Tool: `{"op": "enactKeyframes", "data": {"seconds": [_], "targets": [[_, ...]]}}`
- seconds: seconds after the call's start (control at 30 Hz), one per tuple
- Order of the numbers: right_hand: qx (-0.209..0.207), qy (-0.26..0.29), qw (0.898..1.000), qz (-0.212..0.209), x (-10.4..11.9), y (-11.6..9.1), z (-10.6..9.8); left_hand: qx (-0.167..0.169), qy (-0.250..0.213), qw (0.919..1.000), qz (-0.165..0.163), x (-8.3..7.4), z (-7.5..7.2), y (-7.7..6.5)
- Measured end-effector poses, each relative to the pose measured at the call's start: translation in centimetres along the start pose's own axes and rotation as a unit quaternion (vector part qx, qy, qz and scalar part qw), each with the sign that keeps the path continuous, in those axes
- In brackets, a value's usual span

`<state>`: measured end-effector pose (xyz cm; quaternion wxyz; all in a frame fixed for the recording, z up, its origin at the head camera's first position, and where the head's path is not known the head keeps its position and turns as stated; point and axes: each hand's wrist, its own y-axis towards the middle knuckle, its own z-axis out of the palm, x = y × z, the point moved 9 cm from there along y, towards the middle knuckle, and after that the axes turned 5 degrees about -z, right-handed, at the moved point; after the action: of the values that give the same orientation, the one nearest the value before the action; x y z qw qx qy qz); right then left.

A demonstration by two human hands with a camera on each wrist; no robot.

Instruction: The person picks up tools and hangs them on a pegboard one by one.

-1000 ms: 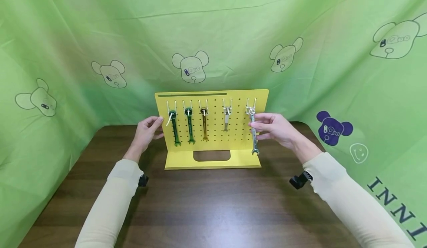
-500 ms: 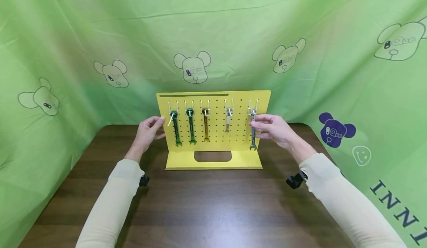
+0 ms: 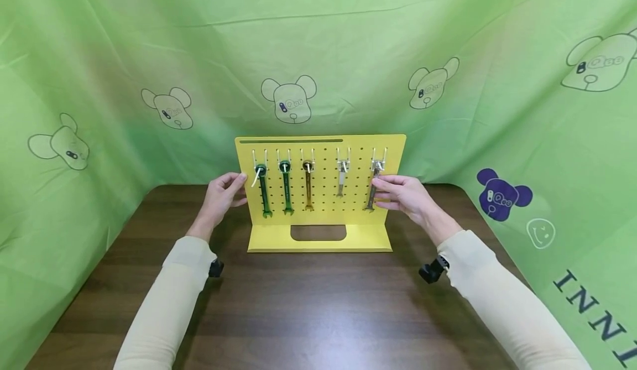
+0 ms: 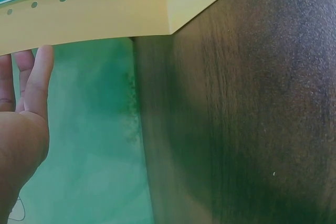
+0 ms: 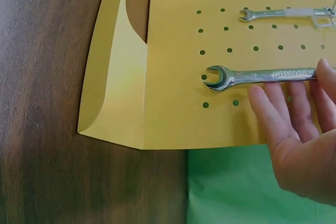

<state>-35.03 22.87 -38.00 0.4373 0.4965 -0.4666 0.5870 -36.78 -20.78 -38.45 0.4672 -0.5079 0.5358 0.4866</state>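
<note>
A yellow pegboard (image 3: pixel 328 193) stands upright on the table, with several wrenches hanging from its hooks. My right hand (image 3: pixel 405 196) holds the shank of a silver combination wrench (image 5: pixel 252 76) between thumb and fingers at the rightmost hook (image 3: pixel 379 157). That wrench lies close along the board, its open end downward. At the board's left edge, my left hand (image 3: pixel 221 196) grips the rim; some of its fingertips are hidden behind the board in the left wrist view. Nearest to this hand hangs a green wrench (image 3: pixel 264 196).
A second green wrench (image 3: pixel 286 193), a bronze-coloured wrench (image 3: pixel 308 190) and a small silver wrench (image 3: pixel 342 182) hang between the hands. The brown wooden table (image 3: pixel 298 309) extends in front. Green printed fabric (image 3: pixel 348 55) surrounds the back and sides.
The wrench in my right hand has moved back against the board, and its lower end has swung left. The left hand keeps its place at the board's edge.
</note>
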Motion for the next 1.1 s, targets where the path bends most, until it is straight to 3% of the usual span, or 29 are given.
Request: {"op": "enactKeyframes", "data": {"seconds": [0.3, 0.7, 1.1], "targets": [[-0.006, -0.065, 0.997, 0.027, -0.3, -0.3, -0.6, 0.001, 0.005, 1.0000, -0.001, -0.1, 0.1, 0.2], [-0.001, -0.040, 0.998, 0.040, -1.9, -1.0, -1.7, 0.002, -0.002, 1.0000, -0.002, -0.1, 0.6, 0.0], [0.039, -0.062, 0.997, 0.033, -0.7, -1.1, -1.5, 0.018, 0.002, 0.9998, -0.009, -0.7, 0.7, 0.1]]}}
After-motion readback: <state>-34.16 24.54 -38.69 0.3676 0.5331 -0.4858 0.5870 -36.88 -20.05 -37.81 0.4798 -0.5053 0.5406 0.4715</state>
